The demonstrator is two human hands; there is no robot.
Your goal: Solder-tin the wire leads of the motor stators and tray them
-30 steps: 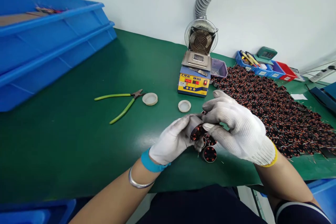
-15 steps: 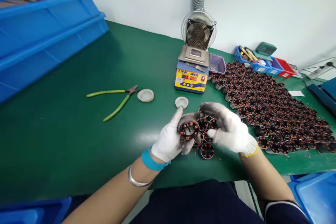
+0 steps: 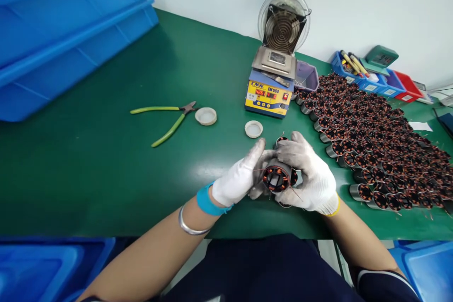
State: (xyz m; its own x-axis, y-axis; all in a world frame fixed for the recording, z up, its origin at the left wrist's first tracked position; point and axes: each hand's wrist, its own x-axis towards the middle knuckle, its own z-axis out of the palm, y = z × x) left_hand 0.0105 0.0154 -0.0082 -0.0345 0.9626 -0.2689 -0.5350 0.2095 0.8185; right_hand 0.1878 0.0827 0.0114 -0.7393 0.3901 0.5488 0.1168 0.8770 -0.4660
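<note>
A motor stator [image 3: 277, 178], a metal ring with copper windings and loose wire ends, is held between my two gloved hands, its open end tilted toward me. My left hand [image 3: 244, 174] is closed around its left side with the thumb raised. From the right, my right hand [image 3: 306, 174] curls over it, fingers on the far side and thumb at the near edge. Several more stators stand on the table under and behind the hands, mostly hidden. Just beyond lies a small white round dish [image 3: 254, 129].
Diagonal cutters [image 3: 170, 120] lie open on the green table [image 3: 106, 165] beside another white dish [image 3: 205, 116]. A yellow-and-blue solder pot [image 3: 269, 94] with a fan stands behind. Rows of stators [image 3: 375, 146] fill the right; blue crates [image 3: 71, 33] stand left.
My right hand has moved left and closed on the stator held by my left hand. The camera view has shifted slightly, so the bench items appear lower left or higher up.
</note>
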